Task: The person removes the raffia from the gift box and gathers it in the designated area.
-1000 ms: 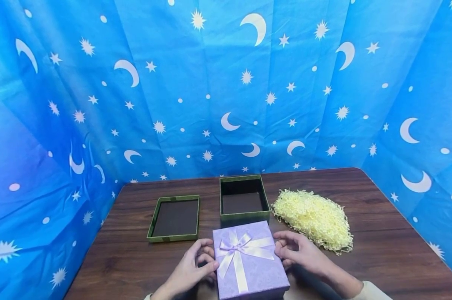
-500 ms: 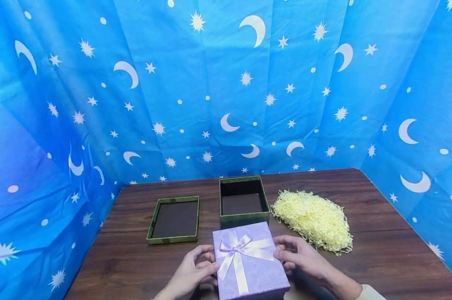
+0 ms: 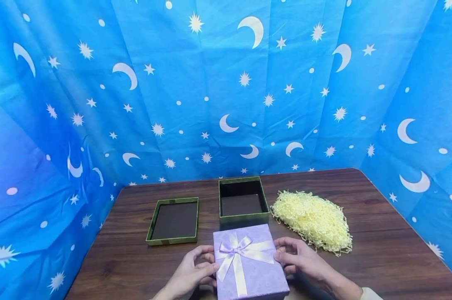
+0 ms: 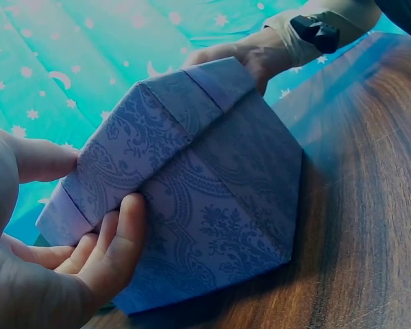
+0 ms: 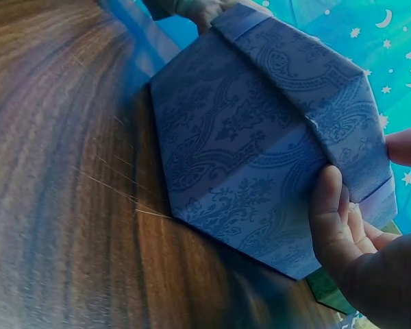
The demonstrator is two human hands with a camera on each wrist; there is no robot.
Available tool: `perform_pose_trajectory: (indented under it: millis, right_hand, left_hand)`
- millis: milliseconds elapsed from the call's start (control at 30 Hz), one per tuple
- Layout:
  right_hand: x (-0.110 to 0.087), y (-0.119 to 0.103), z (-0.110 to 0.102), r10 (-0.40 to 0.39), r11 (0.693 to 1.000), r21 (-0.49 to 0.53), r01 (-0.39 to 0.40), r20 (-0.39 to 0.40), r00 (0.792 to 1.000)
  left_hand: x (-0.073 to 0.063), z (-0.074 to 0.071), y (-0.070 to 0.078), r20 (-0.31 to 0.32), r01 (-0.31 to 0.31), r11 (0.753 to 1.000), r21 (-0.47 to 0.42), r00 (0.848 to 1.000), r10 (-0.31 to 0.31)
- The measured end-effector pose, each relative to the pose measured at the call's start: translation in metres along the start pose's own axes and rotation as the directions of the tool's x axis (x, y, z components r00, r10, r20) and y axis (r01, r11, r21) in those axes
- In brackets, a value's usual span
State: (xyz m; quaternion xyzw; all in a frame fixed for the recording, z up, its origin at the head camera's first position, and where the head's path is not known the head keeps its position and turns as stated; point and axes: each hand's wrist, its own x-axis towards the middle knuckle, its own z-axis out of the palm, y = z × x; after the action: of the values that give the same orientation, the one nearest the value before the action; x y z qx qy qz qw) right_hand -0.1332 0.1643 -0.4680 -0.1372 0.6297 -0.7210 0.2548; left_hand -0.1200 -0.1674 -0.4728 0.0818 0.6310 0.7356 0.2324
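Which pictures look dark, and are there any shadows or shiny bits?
Head view: bright, the purple box pale lilac, the starry cloth vivid blue; left wrist view: dimmer, the purple box bluish, a bluish sheen on the table; right wrist view: dim too, a dark shadow on the table beside the purple box.

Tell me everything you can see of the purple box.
The purple box looks like patterned cardboard. Its lid is on, overhanging the body, crossed by a pale, satin-looking ribbon tied in a bow. It stands upright on the table, slightly turned, on the near side of the open green box. The left hand and right hand grip the lid's opposite sides.
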Motion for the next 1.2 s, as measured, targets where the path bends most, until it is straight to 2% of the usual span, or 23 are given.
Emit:
perform_pose_trajectory:
  millis: [400,733,1200]
  right_hand:
    - [-0.0064,0.002,0.0035,0.017,0.999,0.044,-0.015,-0.033,0.999]
    - [-0.007,-0.0027,0.0017,0.007,1.0,0.007,-0.007,-0.062,0.998]
    - [-0.0076,-0.0032,-0.0026,0.029,1.0,-0.009,-0.03,-0.077,0.997]
  left_hand:
    - [0.0016,0.0003,0.003,0.028,0.007,1.0,-0.01,1.0,-0.006]
    - [0.0063,0.0034,0.0063,0.021,0.008,0.999,-0.038,1.0,-0.007]
    - [0.0061,0.0076,0.0073,0.013,0.021,0.999,-0.028,1.0,-0.02]
